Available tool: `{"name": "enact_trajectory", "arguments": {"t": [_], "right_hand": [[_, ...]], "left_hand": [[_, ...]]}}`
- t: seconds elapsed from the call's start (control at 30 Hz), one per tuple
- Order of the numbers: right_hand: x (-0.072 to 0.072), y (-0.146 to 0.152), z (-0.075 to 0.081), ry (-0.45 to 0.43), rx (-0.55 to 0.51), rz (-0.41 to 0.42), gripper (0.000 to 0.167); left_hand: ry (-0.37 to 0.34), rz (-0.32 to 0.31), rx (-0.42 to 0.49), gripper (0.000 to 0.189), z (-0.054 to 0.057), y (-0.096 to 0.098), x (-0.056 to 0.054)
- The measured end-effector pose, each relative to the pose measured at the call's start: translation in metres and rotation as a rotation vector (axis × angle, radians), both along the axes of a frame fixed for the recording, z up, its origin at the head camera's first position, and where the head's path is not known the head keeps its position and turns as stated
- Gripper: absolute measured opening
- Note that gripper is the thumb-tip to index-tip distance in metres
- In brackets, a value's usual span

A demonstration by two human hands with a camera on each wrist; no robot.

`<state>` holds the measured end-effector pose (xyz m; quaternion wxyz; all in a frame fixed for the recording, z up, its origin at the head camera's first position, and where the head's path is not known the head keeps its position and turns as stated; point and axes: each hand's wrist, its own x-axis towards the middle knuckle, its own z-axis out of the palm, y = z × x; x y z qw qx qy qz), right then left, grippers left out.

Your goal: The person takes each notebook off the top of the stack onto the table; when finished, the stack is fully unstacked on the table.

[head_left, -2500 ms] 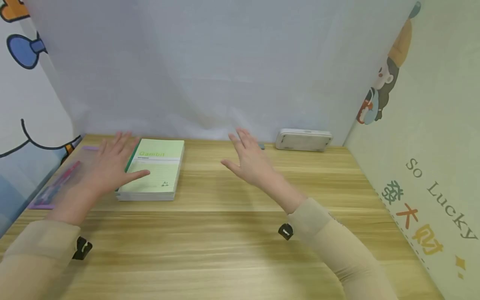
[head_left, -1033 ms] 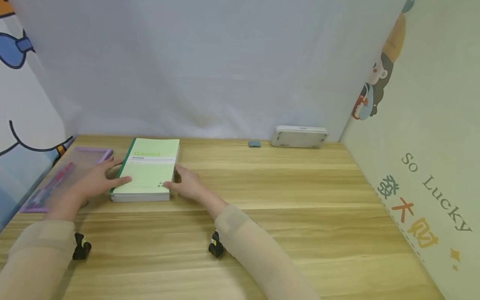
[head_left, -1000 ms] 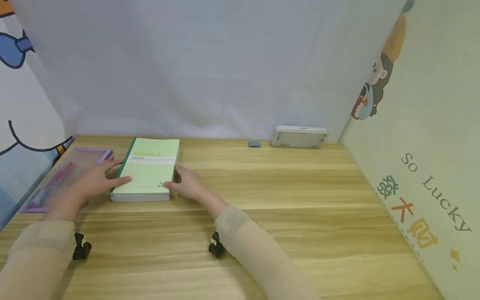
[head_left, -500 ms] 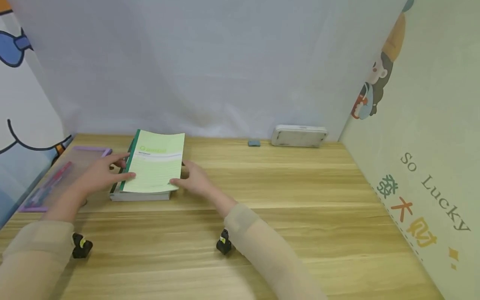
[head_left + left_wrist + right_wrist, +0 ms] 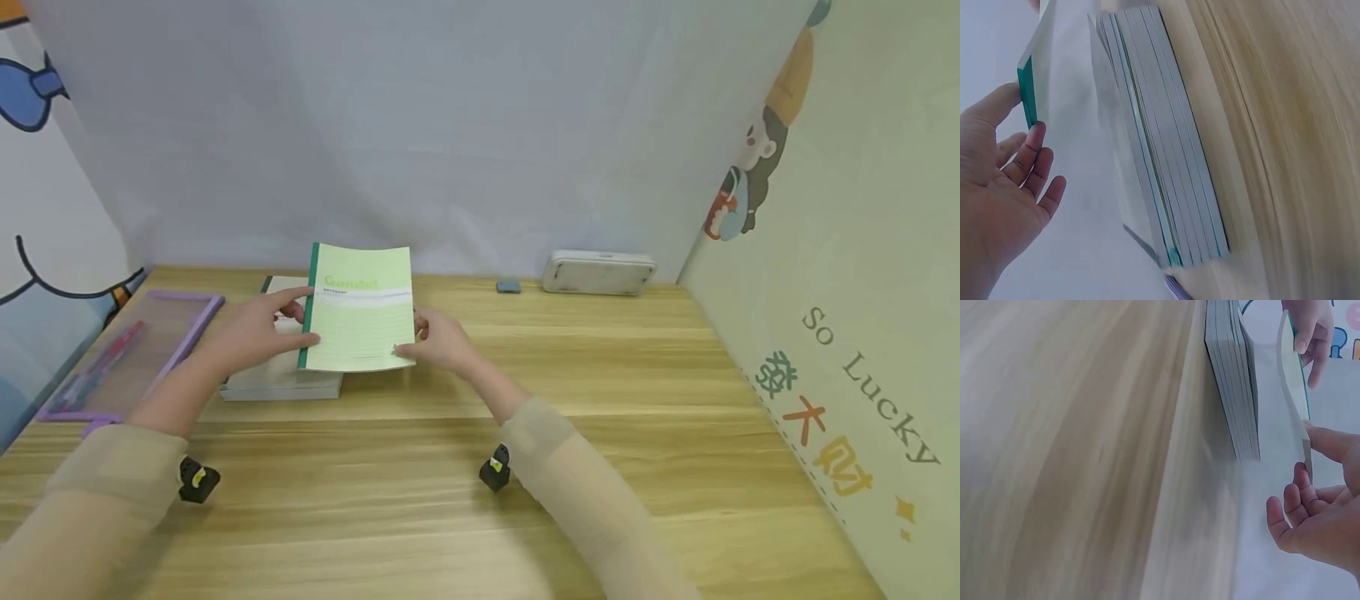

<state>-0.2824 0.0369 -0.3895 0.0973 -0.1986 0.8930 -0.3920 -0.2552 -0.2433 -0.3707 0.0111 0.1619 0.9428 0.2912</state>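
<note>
A thin pale green notebook with a dark green spine hangs in the air, pinched by both hands. My left hand grips its spine edge between thumb and fingers. At the opposite edge, near the lower corner, my right hand pinches it. Below and to the left lies a stack of notebooks, partly covered by the left hand and the raised notebook. In the left wrist view, the stack shows several layered page edges, apart from the lifted notebook. The right wrist view shows the notebook bowing slightly.
A purple-edged translucent zip pouch with pens inside lies at the table's left. Near the back edge sit a small blue-grey block and a white case. A pale curtain stands behind the wooden table.
Both hands came down to the stack and took hold of its top notebook. They have lifted it and carried it to the right, uncovering a paler cover beneath.
</note>
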Motion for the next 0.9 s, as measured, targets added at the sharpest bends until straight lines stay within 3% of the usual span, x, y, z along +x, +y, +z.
{"name": "enact_trajectory", "arguments": {"t": [0.27,0.53,0.77,0.9], "right_hand": [[-0.002,0.037,0.006,-0.040,-0.068,-0.040,0.091],[-0.008,0.068,-0.005,-0.060,-0.075,0.059,0.092],[-0.012,0.090,-0.017,-0.169,-0.056,0.101,0.093],[-0.012,0.093,-0.024,-0.187,-0.016,0.119,0.095]], "left_hand": [[0.015,-0.071,0.029,0.070,-0.006,0.030,-0.007],[0.044,-0.112,0.015,0.071,-0.026,0.051,-0.010],[0.057,-0.130,-0.059,0.069,-0.038,0.065,-0.015],[0.055,-0.131,-0.098,0.066,-0.045,0.067,-0.018]]}}
